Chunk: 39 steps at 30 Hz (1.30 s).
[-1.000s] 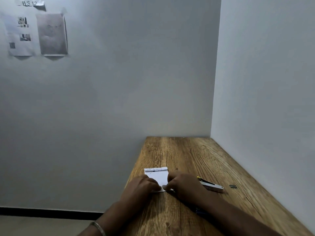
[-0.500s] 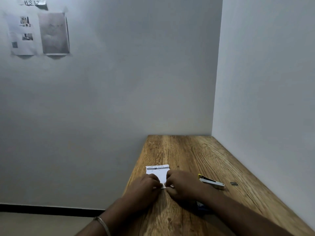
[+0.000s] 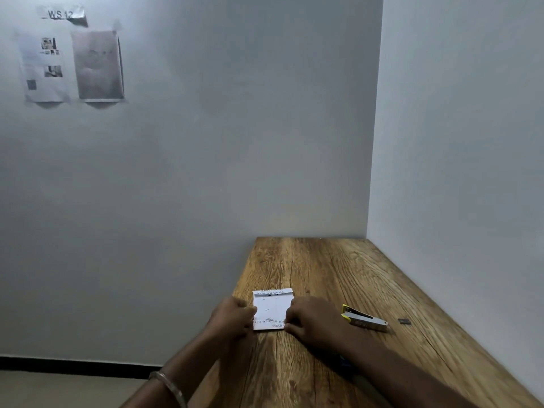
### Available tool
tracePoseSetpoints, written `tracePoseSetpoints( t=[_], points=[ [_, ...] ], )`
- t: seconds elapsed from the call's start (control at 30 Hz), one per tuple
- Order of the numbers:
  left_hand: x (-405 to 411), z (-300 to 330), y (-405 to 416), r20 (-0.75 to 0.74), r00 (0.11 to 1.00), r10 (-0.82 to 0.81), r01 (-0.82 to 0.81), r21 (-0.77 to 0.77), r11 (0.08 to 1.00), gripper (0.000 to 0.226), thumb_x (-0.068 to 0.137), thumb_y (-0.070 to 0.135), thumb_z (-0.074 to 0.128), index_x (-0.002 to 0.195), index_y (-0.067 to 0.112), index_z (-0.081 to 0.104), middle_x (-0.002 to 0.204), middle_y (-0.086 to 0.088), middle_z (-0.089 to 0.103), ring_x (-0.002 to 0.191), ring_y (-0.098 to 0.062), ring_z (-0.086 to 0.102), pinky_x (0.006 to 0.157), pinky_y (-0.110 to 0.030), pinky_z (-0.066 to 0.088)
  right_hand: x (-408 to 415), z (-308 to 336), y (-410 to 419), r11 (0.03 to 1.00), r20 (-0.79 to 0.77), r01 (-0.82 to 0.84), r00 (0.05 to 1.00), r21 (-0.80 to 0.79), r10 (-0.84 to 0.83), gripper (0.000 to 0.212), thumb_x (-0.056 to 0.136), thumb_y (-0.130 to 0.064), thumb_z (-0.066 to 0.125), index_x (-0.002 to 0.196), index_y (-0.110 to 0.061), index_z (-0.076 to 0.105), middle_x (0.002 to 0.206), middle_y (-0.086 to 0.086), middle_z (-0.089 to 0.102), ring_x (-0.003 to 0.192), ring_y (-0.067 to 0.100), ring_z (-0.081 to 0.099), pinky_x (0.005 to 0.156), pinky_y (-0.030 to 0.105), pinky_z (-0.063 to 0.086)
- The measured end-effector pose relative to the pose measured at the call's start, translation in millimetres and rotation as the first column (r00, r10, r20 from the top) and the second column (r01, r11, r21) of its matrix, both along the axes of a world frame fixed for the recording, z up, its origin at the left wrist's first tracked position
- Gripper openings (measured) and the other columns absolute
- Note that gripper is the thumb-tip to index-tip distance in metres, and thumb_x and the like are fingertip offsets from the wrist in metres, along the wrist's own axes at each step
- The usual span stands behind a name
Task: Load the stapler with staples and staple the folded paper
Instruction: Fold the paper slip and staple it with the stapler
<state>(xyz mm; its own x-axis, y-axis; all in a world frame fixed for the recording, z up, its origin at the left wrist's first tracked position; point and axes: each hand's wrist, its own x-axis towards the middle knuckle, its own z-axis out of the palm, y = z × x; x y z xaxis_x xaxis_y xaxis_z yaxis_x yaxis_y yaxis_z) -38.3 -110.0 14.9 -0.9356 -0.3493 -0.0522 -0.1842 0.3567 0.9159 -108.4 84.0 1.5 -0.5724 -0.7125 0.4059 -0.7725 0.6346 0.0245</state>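
A folded white paper (image 3: 272, 309) with printed text lies on the wooden table (image 3: 338, 269) near its left edge. My left hand (image 3: 232, 318) holds the paper's left edge with curled fingers. My right hand (image 3: 313, 319) pinches its lower right corner, fingers curled. To the right of that hand a small silver stapler (image 3: 365, 319) with a yellow tip lies on its side. A short dark strip of staples (image 3: 404, 320) lies on the wood further right.
The table fills a corner, with a white wall (image 3: 456, 172) along its right side and another behind it. Its left edge drops off to the floor (image 3: 59, 390). A small blue thing (image 3: 345, 362) peeks out under my right forearm. Printed sheets (image 3: 70, 66) hang on the far wall.
My hands have slid apart from the paper's lower middle to its left and right edges, and more of the paper shows between them. The stapler and staples stayed put.
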Motion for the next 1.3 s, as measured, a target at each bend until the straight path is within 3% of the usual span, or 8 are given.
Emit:
tracePoseSetpoints(
  t=[0.07,0.17,0.27,0.57,0.87,1.03,1.17,1.3],
  points=[
    [0,9,4,0.073,0.997,-0.014,0.001,0.177,0.984,0.011,0.094,0.011,0.063,0.092,0.001,0.06,0.069,-0.008,0.067,0.056,-0.013,0.061,0.053,-0.026,0.05,1,0,0,1.0,0.003,-0.001,1.0,-0.003,0.001,0.027,0.096,-0.038,0.059,0.109,-0.018,0.072,0.107,0.002,0.069,0.097,0.017,0.062,0.071,0.027,0.036],
    [-2,13,7,0.132,0.991,-0.014,-0.04,0.399,0.916,0.033,0.091,0.007,0.067,0.117,-0.006,0.051,0.094,-0.017,0.073,0.073,-0.02,0.069,0.058,-0.03,0.057,2,1,1,1.0,0.012,-0.004,1.0,-0.005,0.004,0.027,0.096,-0.038,0.059,0.109,-0.017,0.072,0.107,0.001,0.069,0.096,0.017,0.062,0.071,0.026,0.034],
    [-3,14,8,0.144,0.989,-0.028,-0.051,0.515,0.856,0.044,0.088,0.002,0.068,0.126,-0.011,0.049,0.103,-0.021,0.067,0.069,-0.021,0.064,0.052,-0.027,0.055,3,2,2,1.0,0.02,-0.002,1.0,-0.005,0.002,0.028,0.096,-0.038,0.06,0.11,-0.017,0.072,0.107,0.002,0.069,0.096,0.017,0.062,0.07,0.026,0.036],
    [-9,7,15,0.195,0.974,-0.117,0.019,0.443,0.896,0.029,0.086,0.012,0.074,0.107,-0.005,0.064,0.072,-0.014,0.076,0.059,-0.02,0.073,0.049,-0.031,0.057,9,5,4,1.0,0.038,0.017,0.999,0.006,-0.017,0.03,0.096,-0.04,0.058,0.107,-0.017,0.074,0.106,0.001,0.069,0.096,0.019,0.063,0.074,0.032,0.045],
    [-20,0,11,0.23,0.97,-0.085,-0.023,0.43,0.903,0.017,0.085,-0.005,0.069,0.096,-0.007,0.057,0.073,-0.021,0.075,0.062,-0.023,0.075,0.044,-0.027,0.056,6,9,10,0.999,0.126,-0.002,0.992,-0.054,0.009,0.026,0.094,-0.032,0.064,0.112,-0.018,0.076,0.11,0.0,0.075,0.1,0.015,0.066,0.085,0.03,0.051],
    [-21,-4,11,0.206,0.974,-0.098,-0.003,0.442,0.897,0.022,0.086,-0.003,0.068,0.105,-0.009,0.058,0.077,-0.022,0.076,0.06,-0.022,0.074,0.044,-0.026,0.055,-6,17,53,0.957,0.124,0.18,0.98,-0.226,-0.155,0.038,0.093,-0.042,0.065,0.126,-0.024,0.068,0.128,-0.004,0.068,0.116,0.011,0.061,0.099,0.029,0.049],
    [-23,-6,12,0.161,0.982,-0.103,0.018,0.46,0.888,0.024,0.088,-0.001,0.068,0.107,-0.009,0.058,0.079,-0.02,0.077,0.061,-0.022,0.074,0.044,-0.027,0.056,-17,15,95,0.924,0.268,0.382,0.892,-0.02,-0.363,0.063,0.087,-0.059,0.064,0.137,-0.022,0.056,0.135,-0.001,0.058,0.122,0.015,0.054,0.099,0.031,0.047],
    [-24,-8,13,0.123,0.988,-0.088,0.019,0.476,0.879,0.025,0.088,0.0,0.068,0.108,-0.01,0.059,0.083,-0.021,0.076,0.059,-0.022,0.074,0.043,-0.026,0.055,-21,3,108,0.926,0.312,0.376,0.879,0.011,-0.361,0.04,0.089,-0.05,0.067,0.118,-0.022,0.064,0.115,-0.002,0.06,0.101,0.011,0.055,0.086,0.026,0.047]
  ],
)
